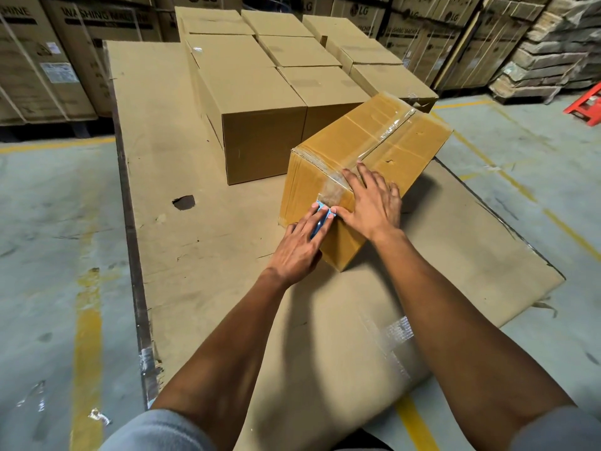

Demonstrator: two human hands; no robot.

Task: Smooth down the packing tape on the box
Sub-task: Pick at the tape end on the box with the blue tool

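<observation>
A brown cardboard box lies at an angle on a flat cardboard sheet. Clear packing tape runs along its top seam and folds down over the near end. My right hand lies flat with spread fingers on the near top edge, over the tape. My left hand presses against the box's near end face, fingers around a small blue object at the tape's lower end. What the blue object is cannot be told.
Several plain closed cartons stand in rows just behind the box. The cardboard sheet has a dark hole. Tall printed appliance cartons line the back. A red pallet part lies far right on the concrete floor.
</observation>
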